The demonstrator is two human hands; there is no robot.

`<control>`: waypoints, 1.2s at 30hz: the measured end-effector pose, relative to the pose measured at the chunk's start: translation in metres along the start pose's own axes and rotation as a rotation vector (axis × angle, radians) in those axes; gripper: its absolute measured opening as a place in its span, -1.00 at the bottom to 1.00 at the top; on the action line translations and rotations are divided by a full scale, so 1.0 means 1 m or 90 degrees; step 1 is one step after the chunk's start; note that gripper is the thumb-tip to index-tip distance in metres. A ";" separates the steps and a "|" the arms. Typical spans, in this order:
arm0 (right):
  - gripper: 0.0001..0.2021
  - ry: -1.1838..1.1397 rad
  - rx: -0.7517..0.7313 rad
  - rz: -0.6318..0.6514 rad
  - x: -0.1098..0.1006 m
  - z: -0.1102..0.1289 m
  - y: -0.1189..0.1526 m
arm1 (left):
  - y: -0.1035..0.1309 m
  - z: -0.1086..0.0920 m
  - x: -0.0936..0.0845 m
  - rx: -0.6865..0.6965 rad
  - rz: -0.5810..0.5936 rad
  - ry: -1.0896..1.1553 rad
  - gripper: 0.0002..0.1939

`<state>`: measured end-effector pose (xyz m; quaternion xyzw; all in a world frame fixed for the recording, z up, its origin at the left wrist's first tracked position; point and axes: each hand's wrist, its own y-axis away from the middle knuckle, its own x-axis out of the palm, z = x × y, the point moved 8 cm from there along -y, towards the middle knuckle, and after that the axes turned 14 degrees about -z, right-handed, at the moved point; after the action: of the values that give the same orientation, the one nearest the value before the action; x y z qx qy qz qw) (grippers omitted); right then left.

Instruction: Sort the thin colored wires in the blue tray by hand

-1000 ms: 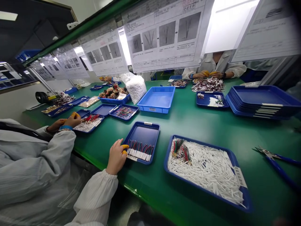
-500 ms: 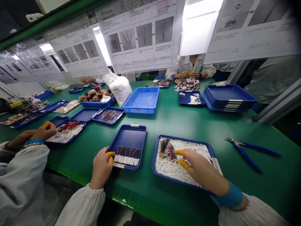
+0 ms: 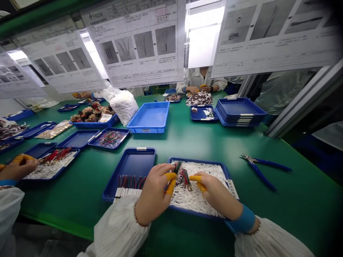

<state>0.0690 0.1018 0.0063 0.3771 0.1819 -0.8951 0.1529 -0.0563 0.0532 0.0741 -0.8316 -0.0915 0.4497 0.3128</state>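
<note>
A blue tray (image 3: 193, 213) holds many white sleeves (image 3: 209, 166) with a small heap of red, green and black wires (image 3: 184, 178) on top. My left hand (image 3: 155, 191), with yellow finger covers, is over the tray's left edge, its thumb and index slightly apart beside the wires. From the right, my right hand (image 3: 217, 194) has its index tip at the wires, with the thumb a little apart from it. Neither hand shows a thing clearly held. To the left, a second blue tray (image 3: 139, 157) contains a row of white-sleeved wires (image 3: 128, 185), partly hidden by my left hand.
Blue-handled pliers (image 3: 259, 169) lie at right. Farther back are a light blue bin (image 3: 150, 116), a bag of white pieces (image 3: 124, 107) and stacked trays (image 3: 239, 110). A co-worker's hand (image 3: 20, 166) is at far left. Instruction sheets (image 3: 139, 46) hang above.
My left hand has moved right, from the tray with the wire row to the heap of wires. My right hand stays by the wires. The view has turned somewhat to the right.
</note>
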 end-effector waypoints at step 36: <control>-0.86 -0.202 0.038 -0.108 -0.015 0.011 0.003 | 0.006 0.025 0.049 -0.335 -0.064 0.362 -0.85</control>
<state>0.0736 0.0969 0.0240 0.2188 0.1601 -0.9581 0.0925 -0.0488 0.0804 0.0269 -0.9694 -0.1540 0.1464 0.1233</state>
